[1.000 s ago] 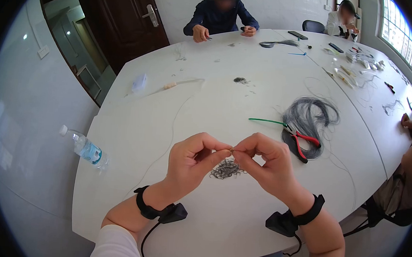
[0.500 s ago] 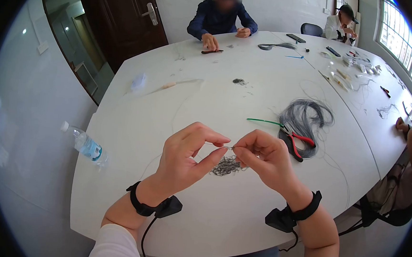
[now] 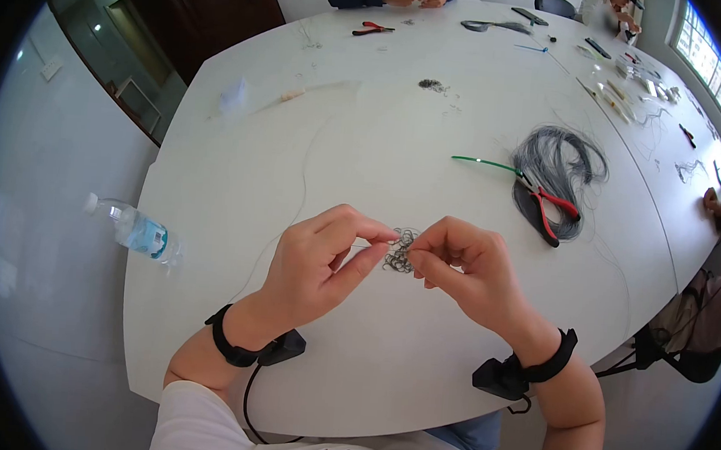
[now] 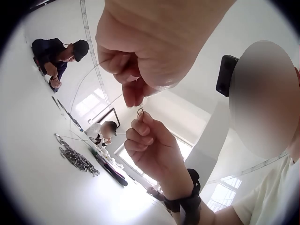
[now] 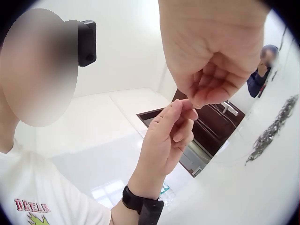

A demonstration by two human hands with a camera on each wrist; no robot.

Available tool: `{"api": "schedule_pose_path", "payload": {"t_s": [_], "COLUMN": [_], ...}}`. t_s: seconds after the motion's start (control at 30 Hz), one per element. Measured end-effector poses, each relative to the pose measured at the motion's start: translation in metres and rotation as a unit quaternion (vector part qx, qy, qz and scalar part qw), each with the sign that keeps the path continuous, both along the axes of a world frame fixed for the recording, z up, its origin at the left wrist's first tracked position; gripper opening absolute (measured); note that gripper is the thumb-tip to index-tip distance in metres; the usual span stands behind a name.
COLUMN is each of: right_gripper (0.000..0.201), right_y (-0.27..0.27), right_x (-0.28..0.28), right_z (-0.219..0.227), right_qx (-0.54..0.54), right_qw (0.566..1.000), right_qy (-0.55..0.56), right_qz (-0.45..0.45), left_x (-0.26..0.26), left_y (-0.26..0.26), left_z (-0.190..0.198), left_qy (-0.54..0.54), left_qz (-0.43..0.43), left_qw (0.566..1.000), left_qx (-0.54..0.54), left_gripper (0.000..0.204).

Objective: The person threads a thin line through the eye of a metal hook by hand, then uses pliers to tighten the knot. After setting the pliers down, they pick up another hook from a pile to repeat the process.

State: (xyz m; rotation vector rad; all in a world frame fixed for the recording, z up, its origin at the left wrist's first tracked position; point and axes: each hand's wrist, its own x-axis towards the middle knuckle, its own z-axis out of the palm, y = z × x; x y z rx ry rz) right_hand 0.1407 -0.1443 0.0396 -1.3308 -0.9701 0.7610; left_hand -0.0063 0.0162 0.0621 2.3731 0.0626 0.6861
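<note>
Resting on the left part of the white table (image 3: 192, 355), a labelled plastic water bottle (image 3: 144, 233) is seen well apart from the work. Next comes the left hand (image 3: 322, 262), by whose curled fingers a fine strand (image 4: 77, 90) appears to be held. A small curved hook (image 4: 139, 110) is pinched between the right hand's (image 3: 468, 262) thumb and forefinger. It is placed between the hands, just right of the left fingertips, so the right hand is nearer. Only the bend is shown above the right fingertips; the shank is hidden, and its long axis cannot be told. A heap of small dark hooks (image 3: 398, 259) is seen on the table beyond the fingertips. Farther right, red-and-black pliers (image 3: 537, 212) are laid across a bundle of grey filaments (image 3: 547, 150).

Compared with half a second earlier, a clearer gap is left between the two hands' fingertips, and the heap is now framed there instead of below them, the head view being tilted lower. Across the table, a second pair of pliers (image 3: 374, 29), touched earlier by another person's hand, is left lying free.
</note>
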Motion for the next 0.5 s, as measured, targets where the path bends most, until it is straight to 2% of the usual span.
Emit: {"api": "schedule_pose_path", "payload": {"t_s": [0.07,0.13,0.23,0.5], "right_gripper": [0.010,0.010,0.012,0.010], "right_y": [0.001,0.001,-0.001,-0.003], "right_x": [-0.002,-0.004,-0.006,-0.006], "right_z": [-0.005,-0.008,-0.012,-0.021], "right_qx": [-0.006,-0.013,-0.025,-0.014], "right_qw": [1.000,0.998,0.997,0.999], "right_qy": [0.029,0.057,0.077,0.049], "right_qz": [-0.005,-0.009,-0.013,-0.004], "left_x": [0.001,0.003,0.003,0.005], "left_y": [-0.001,-0.001,-0.002,-0.004], "left_z": [0.000,-0.006,-0.013,-0.013], "left_qy": [0.020,-0.051,-0.037,-0.014], "left_qz": [0.020,-0.009,-0.008,-0.007], "left_qw": [1.000,0.995,0.995,0.998], "left_qx": [0.013,0.083,0.097,0.056], "left_gripper": [0.019,0.023,0.026,0.024]}}
